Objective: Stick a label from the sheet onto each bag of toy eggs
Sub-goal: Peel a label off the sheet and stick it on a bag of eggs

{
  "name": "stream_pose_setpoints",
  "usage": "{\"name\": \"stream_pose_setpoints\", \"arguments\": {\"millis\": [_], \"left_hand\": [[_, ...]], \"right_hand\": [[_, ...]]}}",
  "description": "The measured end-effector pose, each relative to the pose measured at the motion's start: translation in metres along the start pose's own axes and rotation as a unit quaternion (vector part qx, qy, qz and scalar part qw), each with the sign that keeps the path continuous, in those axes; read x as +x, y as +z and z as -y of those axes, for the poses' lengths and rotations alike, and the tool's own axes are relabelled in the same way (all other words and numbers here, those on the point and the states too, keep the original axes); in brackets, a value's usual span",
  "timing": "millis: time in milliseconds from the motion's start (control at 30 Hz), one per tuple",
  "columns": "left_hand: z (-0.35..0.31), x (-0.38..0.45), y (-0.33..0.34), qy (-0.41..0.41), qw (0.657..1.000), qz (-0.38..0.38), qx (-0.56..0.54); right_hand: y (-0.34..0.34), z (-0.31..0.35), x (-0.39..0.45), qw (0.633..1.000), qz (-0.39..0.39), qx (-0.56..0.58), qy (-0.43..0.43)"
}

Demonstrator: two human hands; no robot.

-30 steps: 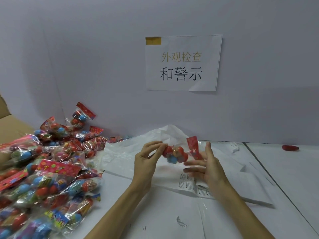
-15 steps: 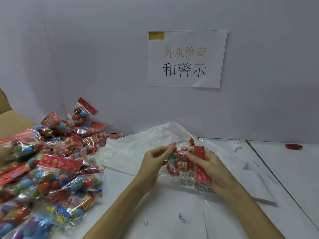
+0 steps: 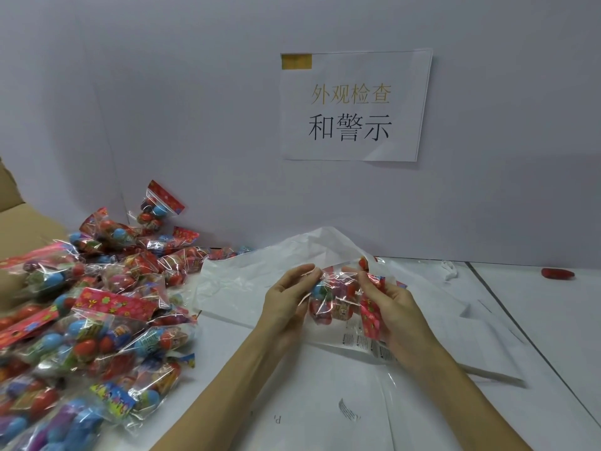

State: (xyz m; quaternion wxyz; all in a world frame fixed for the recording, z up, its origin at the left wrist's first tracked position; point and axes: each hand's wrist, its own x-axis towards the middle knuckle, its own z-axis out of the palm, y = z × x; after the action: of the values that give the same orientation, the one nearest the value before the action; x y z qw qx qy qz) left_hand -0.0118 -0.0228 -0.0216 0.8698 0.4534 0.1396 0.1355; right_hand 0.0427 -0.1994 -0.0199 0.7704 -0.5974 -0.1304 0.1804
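both hands up over the white surface [image 3: 536, 320], left hand [image 3: 286, 301] pinching clear plastic bag of colourful toy eggs [image 3: 335, 301], right hand [image 3: 393, 307] gripping its red header end, label sheet [image 3: 361, 341] just under the bag

A single head-worn camera is looking forward and slightly down, sitting close above the white table [image 3: 536, 336]. It is facing the grey wall [image 3: 195, 109] at twelve o'clock, taking in a paper sign [image 3: 356, 105] at one o'clock and both forearms rising from six o'clock.
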Motion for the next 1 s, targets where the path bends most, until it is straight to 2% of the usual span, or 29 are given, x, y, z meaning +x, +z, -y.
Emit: {"name": "stream_pose_setpoints", "arguments": {"millis": [100,200,267,367,533,667,767,867,933,1000], "left_hand": [[-0.003,-0.002,-0.004,0.051,0.998,-0.036,0.004],[-0.008,-0.001,-0.011,0.074,0.995,-0.073,0.006],[-0.009,-0.001,-0.012,0.067,0.995,-0.073,0.006],[-0.011,0.001,-0.010,0.040,0.998,-0.050,0.024],[-0.005,-0.001,-0.007,-0.006,0.980,0.067,0.188],[-0.001,-0.002,-0.007,0.071,0.973,0.039,0.218],[-0.003,0.000,-0.008,0.140,0.949,0.023,0.281],[-0.004,-0.005,-0.005,0.185,0.931,0.052,0.312],[-0.005,-0.008,-0.001,0.185,0.934,0.065,0.297],[-0.005,-0.007,0.000,0.148,0.955,0.045,0.252]], "right_hand": [[-0.008,0.000,0.000,0.993,0.026,-0.104,-0.047],[-0.011,-0.002,0.002,0.990,0.043,-0.125,-0.051],[-0.007,-0.003,0.002,0.983,0.024,-0.162,-0.079],[-0.004,-0.002,-0.001,0.952,-0.033,-0.265,-0.149],[-0.009,-0.002,-0.003,0.940,-0.058,-0.285,-0.181],[-0.009,0.002,-0.005,0.926,-0.067,-0.315,-0.194],[-0.006,0.008,-0.011,0.889,-0.012,-0.375,-0.262],[-0.003,0.003,-0.010,0.862,0.021,-0.418,-0.288],[0.000,0.001,-0.009,0.884,-0.008,-0.387,-0.261],[-0.001,0.002,-0.008,0.915,-0.062,-0.325,-0.231]]}}
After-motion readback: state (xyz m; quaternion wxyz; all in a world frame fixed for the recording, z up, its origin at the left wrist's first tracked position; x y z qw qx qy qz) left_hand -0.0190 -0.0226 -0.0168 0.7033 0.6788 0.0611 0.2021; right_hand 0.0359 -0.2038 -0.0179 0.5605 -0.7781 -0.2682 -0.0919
